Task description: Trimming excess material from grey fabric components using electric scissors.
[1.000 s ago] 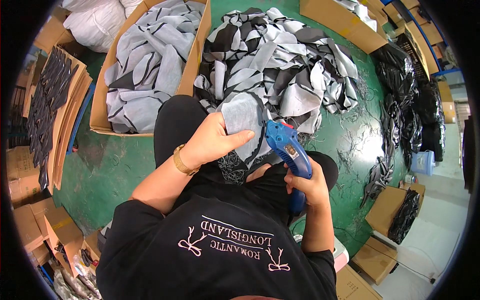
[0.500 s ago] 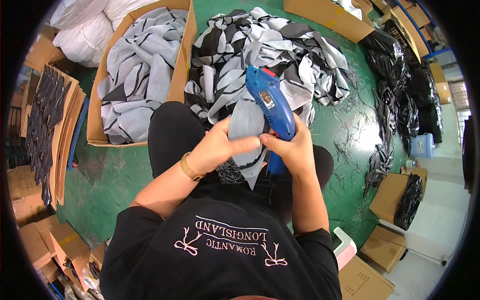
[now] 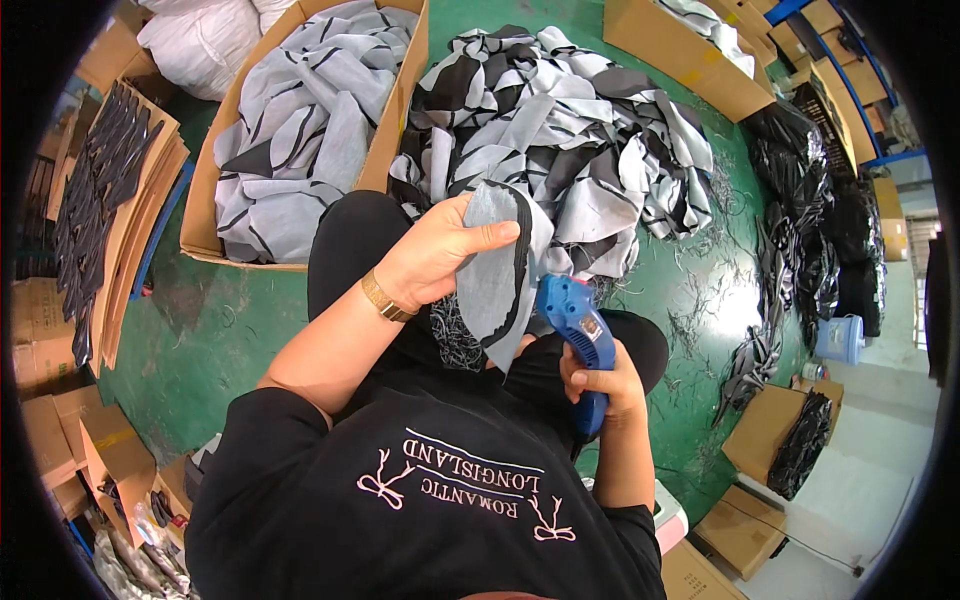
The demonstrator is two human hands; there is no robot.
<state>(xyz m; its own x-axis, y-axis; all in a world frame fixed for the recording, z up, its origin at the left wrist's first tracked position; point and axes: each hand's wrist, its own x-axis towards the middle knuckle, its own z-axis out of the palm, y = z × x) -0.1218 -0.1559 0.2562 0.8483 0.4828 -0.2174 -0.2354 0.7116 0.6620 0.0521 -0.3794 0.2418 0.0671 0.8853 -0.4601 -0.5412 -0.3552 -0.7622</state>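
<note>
The pale grey fabric piece (image 3: pixel 490 285) with a black band along its curve sits in front of your lap, directly to the right of your left hand (image 3: pixel 435 255). That hand is clamped on the piece's upper left side: your thumb lies across its face and your other fingers go behind it, partly hidden. Most of the cloth hangs free below the thumb, its pointed lower end toward your body.

Just beside its right edge is the blue head of a handheld power tool (image 3: pixel 577 325); you cannot tell from this angle whether the two touch. Your right hand (image 3: pixel 605 380) is closed around the tool's handle, lower and well to the right of your left thumb.

Dark thread trimmings (image 3: pixel 455 340) lie between your legs, under the piece. Beyond your hands, a heap of grey and black pieces (image 3: pixel 570 130) spreads over the green floor (image 3: pixel 250 335), and left of it an open carton (image 3: pixel 398 125) holds more grey fabric.
</note>
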